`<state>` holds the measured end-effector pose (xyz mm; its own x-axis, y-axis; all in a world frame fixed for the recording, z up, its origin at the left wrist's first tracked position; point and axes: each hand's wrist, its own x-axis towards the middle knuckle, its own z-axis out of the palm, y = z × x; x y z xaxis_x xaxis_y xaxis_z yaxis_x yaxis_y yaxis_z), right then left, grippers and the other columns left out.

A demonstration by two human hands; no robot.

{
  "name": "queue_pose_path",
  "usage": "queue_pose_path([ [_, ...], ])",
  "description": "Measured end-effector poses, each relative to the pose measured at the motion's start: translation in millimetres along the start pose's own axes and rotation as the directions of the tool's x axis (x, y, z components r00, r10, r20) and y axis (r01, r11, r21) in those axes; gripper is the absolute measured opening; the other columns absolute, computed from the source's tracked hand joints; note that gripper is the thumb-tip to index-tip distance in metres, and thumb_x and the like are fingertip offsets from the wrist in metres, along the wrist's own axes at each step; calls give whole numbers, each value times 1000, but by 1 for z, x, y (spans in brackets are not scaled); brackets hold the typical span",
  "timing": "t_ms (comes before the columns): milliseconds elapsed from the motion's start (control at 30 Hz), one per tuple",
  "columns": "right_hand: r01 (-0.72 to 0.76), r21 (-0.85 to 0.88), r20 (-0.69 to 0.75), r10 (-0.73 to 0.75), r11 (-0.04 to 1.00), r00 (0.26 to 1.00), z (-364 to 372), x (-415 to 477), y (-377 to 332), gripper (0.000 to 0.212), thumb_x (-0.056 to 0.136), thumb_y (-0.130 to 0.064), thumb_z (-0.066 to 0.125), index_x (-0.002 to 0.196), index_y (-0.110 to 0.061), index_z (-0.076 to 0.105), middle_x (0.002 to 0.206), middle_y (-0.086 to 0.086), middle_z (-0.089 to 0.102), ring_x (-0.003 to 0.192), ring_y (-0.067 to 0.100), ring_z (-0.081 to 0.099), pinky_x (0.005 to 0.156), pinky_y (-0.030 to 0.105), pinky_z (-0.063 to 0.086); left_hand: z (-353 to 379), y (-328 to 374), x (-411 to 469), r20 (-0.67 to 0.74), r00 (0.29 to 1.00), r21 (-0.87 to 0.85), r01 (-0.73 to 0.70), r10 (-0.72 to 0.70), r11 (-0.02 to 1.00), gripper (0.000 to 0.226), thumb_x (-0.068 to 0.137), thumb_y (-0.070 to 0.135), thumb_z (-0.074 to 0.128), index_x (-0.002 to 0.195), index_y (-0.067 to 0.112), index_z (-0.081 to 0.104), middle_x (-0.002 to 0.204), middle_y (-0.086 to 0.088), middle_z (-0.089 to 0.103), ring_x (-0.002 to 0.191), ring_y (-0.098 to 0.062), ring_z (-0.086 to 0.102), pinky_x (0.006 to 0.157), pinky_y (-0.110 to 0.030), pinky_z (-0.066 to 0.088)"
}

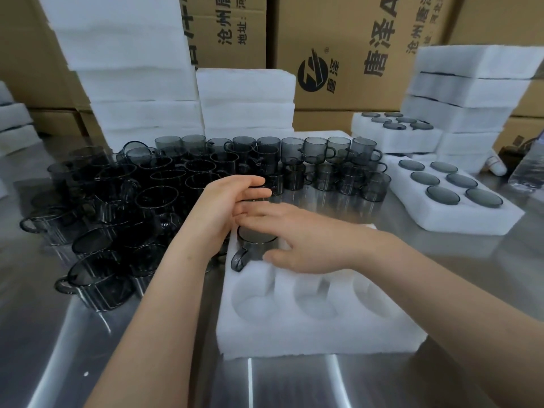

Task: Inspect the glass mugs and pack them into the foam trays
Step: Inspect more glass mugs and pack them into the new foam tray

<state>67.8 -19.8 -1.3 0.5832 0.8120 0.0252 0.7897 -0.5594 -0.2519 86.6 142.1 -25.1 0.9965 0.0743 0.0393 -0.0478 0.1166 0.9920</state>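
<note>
A white foam tray (pixel 309 328) lies in front of me on the steel table, and the three round pockets of its near row hold nothing. One smoky grey glass mug (pixel 254 245) sits in the far left pocket, its handle pointing front-left. My right hand (pixel 303 245) reaches over this mug, fingers across its top and thumb against its near side. Just beyond, my left hand (pixel 229 201) curls around a second grey mug (pixel 260 192), held above the tray's far edge. That mug is mostly hidden by the fingers.
Many loose grey mugs (pixel 164 184) crowd the table to the left and behind the tray. Filled foam trays (pixel 450 198) lie at the right. Foam stacks (pixel 141 83) and cardboard boxes (pixel 347 54) line the back. A plastic bottle (pixel 528 166) lies at the right edge.
</note>
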Motion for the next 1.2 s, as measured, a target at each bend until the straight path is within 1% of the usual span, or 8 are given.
queue_pose_path([
  [267, -47, -285, 106, 80, 957, 991, 26, -10, -1, 64, 101, -52, 19, 156, -30, -6, 164, -13, -7, 147, 6, -8, 117, 48, -1, 5, -1, -1, -21, 999, 106, -43, 46, 993, 22, 99, 23, 49, 104, 18, 70, 97, -2, 77, 90, -20, 74, 88, -35, 55],
  [400, -44, -181, 111, 65, 983, 992, 16, -9, -5, 56, 102, -45, 21, 156, -30, 14, 164, -9, 6, 148, 8, 4, 118, 46, 10, 13, 1, -5, -68, 990, 152, -112, 123, 982, 24, 100, 17, 47, 98, 18, 71, 91, -1, 76, 81, -19, 73, 75, -28, 57],
  [500, -50, 78, -287, 70, 996, 955, -4, -9, -3, 49, 87, -30, 32, 113, -12, 70, 123, 7, 66, 110, 22, 58, 93, 41, 47, 21, 0, -6, -93, 974, 213, -182, 206, 960, 26, 97, 8, 48, 88, 16, 71, 78, -1, 73, 69, -18, 67, 62, -28, 53],
  [567, 28, 327, -578, 176, 945, 796, -22, -10, 0, 41, 79, -24, 40, 82, -3, 74, 83, 11, 72, 79, 26, 64, 74, 41, 51, 27, -3, -7, -39, 955, 346, -262, 293, 901, 27, 94, 8, 50, 81, 20, 69, 74, 2, 71, 70, -17, 66, 67, -29, 51],
  [667, 72, 433, -686, 277, 899, 673, -44, 6, 1, 28, 83, -21, 49, 76, -10, 74, 70, -1, 69, 70, 15, 61, 68, 33, 51, 33, -12, -10, 174, 931, 608, -357, 320, 709, 22, 93, 15, 55, 80, 29, 67, 80, 8, 71, 76, -12, 66, 75, -28, 52],
  [900, -159, 176, -239, 199, 971, 950, -36, 91, -5, 34, 90, -27, 63, 124, -22, 63, 117, -7, 60, 109, 9, 53, 82, 18, 35, 34, -16, -14, 319, 938, 803, -343, 134, 488, 24, 91, 28, 54, 69, 35, 47, 81, 11, 60, 84, -20, 60, 69, -34, 50],
  [967, -189, 130, -198, 212, 973, 957, -29, 108, -3, 33, 88, -30, 67, 120, -21, 65, 120, -4, 61, 107, 13, 54, 82, 23, 38, 34, -16, -15, 317, 937, 818, -348, 146, 459, 18, 91, 26, 51, 73, 26, 49, 72, 8, 54, 74, -24, 55, 57, -32, 41],
  [1200, -183, 169, -208, 216, 969, 954, -13, 121, 4, 9, 84, -25, 74, 79, -23, 66, 81, -7, 64, 82, 12, 60, 74, 24, 46, 31, -16, -16, 349, 928, 877, -372, 129, 305, 44, 82, 41, 34, 100, 9, 59, 93, -9, 62, 91, -33, 58, 79, -46, 49],
])
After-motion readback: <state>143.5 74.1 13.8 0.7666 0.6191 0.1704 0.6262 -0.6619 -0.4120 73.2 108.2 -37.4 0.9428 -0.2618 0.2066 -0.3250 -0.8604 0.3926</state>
